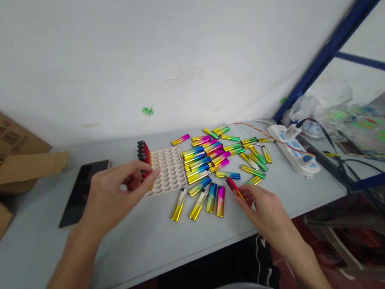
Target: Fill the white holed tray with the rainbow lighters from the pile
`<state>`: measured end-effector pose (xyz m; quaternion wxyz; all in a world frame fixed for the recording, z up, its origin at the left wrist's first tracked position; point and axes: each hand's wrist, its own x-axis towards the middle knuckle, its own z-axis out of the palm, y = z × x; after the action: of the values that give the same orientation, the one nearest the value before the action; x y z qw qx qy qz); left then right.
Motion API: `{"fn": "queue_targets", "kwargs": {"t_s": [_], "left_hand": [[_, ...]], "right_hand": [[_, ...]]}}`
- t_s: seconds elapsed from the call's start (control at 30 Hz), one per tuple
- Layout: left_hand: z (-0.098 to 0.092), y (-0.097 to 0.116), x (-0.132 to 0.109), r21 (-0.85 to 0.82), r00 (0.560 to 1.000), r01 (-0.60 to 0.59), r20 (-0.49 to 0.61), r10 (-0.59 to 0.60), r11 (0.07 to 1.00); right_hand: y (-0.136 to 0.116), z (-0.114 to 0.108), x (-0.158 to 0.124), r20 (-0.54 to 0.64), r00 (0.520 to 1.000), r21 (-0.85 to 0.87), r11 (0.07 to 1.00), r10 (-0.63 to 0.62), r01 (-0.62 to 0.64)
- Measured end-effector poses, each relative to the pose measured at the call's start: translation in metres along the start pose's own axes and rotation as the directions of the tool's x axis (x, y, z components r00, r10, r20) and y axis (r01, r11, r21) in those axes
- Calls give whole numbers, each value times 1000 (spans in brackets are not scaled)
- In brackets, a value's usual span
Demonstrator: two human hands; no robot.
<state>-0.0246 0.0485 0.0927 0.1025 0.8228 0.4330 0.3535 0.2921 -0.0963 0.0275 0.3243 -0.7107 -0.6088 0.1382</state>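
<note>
My left hand (119,192) is closed at the left edge of a white tray (167,168) with rows of round holes. Its thumb and fingers curl around a red lighter with a dark top, partly hidden by them. Just behind it, several red and yellow lighters (143,151) with black tops stand upright in the tray's left column. My right hand (262,204) pinches a red lighter (234,188), tilted, above the table's front part. Between the hands, many shiny lighters (198,162) in yellow, blue, pink and green lie loose right of the tray.
A dark phone (85,191) lies left of the tray. An open cardboard box (6,133) with lighters stands at far left. To the right are a white power strip (293,149) with cables, a blue metal frame (318,56) and plastic bags (333,100). A stool (359,241) is below.
</note>
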Motion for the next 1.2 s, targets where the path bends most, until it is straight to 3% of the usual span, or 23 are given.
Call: {"fn": "queue_targets", "kwargs": {"t_s": [0.07,0.17,0.27,0.37,0.53,0.67,0.77,0.87,1.0,1.1,1.2], "left_hand": [[5,6,-3,-114,995,89,50,-84,990],[15,18,-4,-310,970,171,221,-104,935],[27,28,-4,-449,944,245,312,-106,859],[35,29,-3,-530,939,289,319,-128,797],[40,23,-2,-684,954,294,252,-162,668],[40,23,-4,-766,948,313,218,-231,562],[41,24,-6,-817,916,398,329,-231,417],[45,23,-6,-822,863,499,441,-248,275],[53,21,-6,-788,789,602,566,-238,124],[59,21,-9,-758,745,652,635,-204,20],[64,26,-11,-737,723,676,662,-197,6]], "right_hand": [[-14,-3,0,23,998,259,964,56,-60],[-45,8,3,127,989,589,797,71,-133],[-75,33,9,198,980,746,648,6,-154],[-93,57,17,195,980,786,602,-30,-138],[-96,69,30,106,992,662,749,-68,-19],[-78,45,49,39,991,458,883,-131,98],[-65,22,79,-56,977,292,933,-204,211],[-58,14,119,-107,934,130,926,-342,354],[-50,31,155,-118,876,13,881,-468,473],[-42,50,156,-99,857,12,861,-506,509],[-37,61,146,-53,848,-1,849,-527,528]]}}
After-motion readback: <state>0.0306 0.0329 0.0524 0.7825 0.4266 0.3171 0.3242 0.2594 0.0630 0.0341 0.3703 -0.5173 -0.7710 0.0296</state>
